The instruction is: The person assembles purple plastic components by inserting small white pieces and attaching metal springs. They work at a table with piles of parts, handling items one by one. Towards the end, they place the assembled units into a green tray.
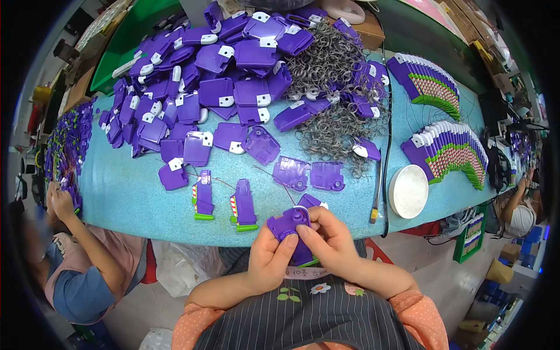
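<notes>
Over the table's near edge I hold a purple plastic casing (284,224) with a round socket. My left hand (267,258) pinches its left side, and my right hand (331,239) closes on its right side, thumb on the inner face. A thin wire rises from it. Beneath, a purple part with a green edge shows partly between my hands. Just beyond lie two open casing halves (327,177), inner faces up. To the left are two purple pieces with green ends and striped edges, one (203,197) beside the other (244,204).
A big heap of purple-and-white casings (216,93) covers the far left; tangled grey wire coils (321,61) lie beside it. At right are a white bowl (408,191), a brush (377,192), a black cable and two fanned rows of finished pieces (446,154). A co-worker's hand (61,201) is far left.
</notes>
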The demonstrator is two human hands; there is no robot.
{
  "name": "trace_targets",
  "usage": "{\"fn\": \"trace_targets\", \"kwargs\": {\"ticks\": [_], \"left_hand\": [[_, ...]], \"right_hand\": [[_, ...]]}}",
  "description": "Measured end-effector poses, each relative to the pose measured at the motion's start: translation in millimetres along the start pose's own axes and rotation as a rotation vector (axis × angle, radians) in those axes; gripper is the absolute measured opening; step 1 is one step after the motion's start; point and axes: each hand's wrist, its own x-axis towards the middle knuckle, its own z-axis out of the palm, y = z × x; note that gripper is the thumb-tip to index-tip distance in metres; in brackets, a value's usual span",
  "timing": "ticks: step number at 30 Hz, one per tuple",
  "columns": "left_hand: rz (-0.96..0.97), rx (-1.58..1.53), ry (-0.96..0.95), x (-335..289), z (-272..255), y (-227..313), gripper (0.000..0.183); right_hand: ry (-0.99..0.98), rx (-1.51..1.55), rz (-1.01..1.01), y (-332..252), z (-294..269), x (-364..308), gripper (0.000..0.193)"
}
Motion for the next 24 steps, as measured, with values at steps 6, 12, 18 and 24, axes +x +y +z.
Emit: {"fn": "trace_targets", "kwargs": {"ticks": [6, 12, 18, 24], "left_hand": [[-0.106, -0.135, 0.067, -1.5, -8.5, 23.9, 0.032], [-0.121, -0.071, 0.021, -10.2, -0.7, 18.6, 0.031], [-0.027, -0.049, 0.206, -20.1, -6.0, 23.5, 0.031], [0.041, -0.078, 0.209, -19.5, -13.4, 26.8, 0.032]], "right_hand": [[0.280, -0.773, -0.417, -44.8, -54.7, 58.6, 0.012], [0.264, -1.297, -0.515, -39.1, -53.7, 116.1, 0.009], [0.361, -0.895, -0.635, -69.1, -48.9, 127.8, 0.006], [0.221, -0.653, -0.654, -74.8, -40.6, 92.6, 0.010]]}}
